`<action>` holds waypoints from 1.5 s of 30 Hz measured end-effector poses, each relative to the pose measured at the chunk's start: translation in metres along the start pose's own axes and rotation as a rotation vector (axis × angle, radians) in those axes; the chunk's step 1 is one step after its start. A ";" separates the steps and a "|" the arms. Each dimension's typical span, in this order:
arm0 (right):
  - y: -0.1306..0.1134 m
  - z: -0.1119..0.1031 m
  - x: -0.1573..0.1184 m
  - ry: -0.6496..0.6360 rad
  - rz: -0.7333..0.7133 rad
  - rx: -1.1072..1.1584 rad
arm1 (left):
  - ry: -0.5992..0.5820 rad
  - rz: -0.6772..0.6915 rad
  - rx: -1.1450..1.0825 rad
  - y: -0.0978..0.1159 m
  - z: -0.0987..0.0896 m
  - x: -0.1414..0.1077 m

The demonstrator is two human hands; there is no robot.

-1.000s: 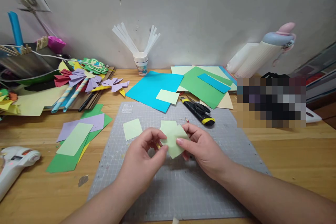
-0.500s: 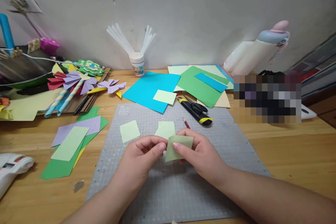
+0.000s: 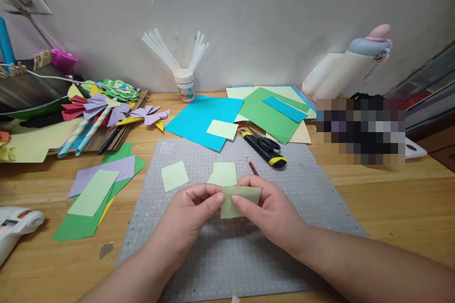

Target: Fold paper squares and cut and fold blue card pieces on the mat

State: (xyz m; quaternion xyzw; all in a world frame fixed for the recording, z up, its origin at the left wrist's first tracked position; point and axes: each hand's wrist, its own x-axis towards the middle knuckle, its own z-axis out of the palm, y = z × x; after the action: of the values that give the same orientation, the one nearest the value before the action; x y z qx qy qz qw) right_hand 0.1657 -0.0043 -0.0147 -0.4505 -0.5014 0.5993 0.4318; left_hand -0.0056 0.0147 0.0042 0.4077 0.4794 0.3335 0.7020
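A small piece of pale green paper (image 3: 231, 209) is held up between my two hands above the grey cutting mat (image 3: 227, 255). My left hand (image 3: 194, 213) pinches its left edge between thumb and forefinger. From the right, my right hand (image 3: 272, 206) grips it, the thumb lying across its face and the fingers behind. Just beyond lie a pale green square (image 3: 175, 175) and another pale green piece (image 3: 223, 173), partly hidden by my hands. A red pencil (image 3: 252, 165) rests near my right fingers, with a black and yellow utility knife (image 3: 261, 149) and black scissors (image 3: 266, 142) behind it.
Blue paper (image 3: 199, 120) and green paper (image 3: 270, 116) lie at the back. A paper cup (image 3: 185, 87) holds white strips. Paper flowers (image 3: 103, 109) and coloured scraps (image 3: 81, 222) are at the left, near a white glue gun (image 3: 19, 227). A bottle (image 3: 350, 71) leans at the right.
The held paper has shifted slightly left and turned to lie more level. My left fingertips now overlap its left edge. The other things on the table stay put.
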 end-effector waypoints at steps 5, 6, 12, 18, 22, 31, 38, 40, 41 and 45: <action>-0.001 0.000 0.000 0.005 0.038 0.042 | -0.016 0.011 0.007 0.000 0.000 0.000; -0.001 -0.001 0.000 0.004 0.039 0.044 | -0.016 0.008 0.008 0.000 0.000 0.000; 0.000 0.000 -0.002 -0.006 0.024 0.038 | -0.004 -0.004 0.022 0.000 0.000 0.000; -0.002 0.001 -0.002 -0.018 -0.014 -0.048 | -0.003 -0.001 0.019 0.000 0.001 -0.001; -0.002 0.002 -0.003 -0.049 -0.026 -0.108 | 0.014 0.032 0.098 -0.002 0.001 -0.001; 0.000 0.000 -0.003 0.041 -0.137 -0.229 | 0.100 0.407 0.518 0.003 0.001 -0.008; -0.002 0.000 -0.005 0.043 -0.205 -0.316 | 0.054 0.310 0.319 0.001 -0.001 -0.004; -0.002 0.000 -0.005 0.041 -0.243 -0.349 | 0.048 0.316 0.329 -0.001 -0.002 -0.004; -0.002 0.000 -0.006 0.038 -0.259 -0.361 | 0.045 0.320 0.331 -0.001 -0.002 -0.004; -0.003 0.000 -0.007 0.011 -0.283 -0.397 | 0.050 0.323 0.340 -0.002 -0.002 -0.004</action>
State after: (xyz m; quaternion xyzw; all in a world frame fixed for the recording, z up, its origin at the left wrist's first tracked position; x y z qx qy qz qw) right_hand 0.1673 -0.0111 -0.0106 -0.4550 -0.6652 0.4202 0.4170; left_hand -0.0086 0.0107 0.0040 0.5829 0.4748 0.3659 0.5486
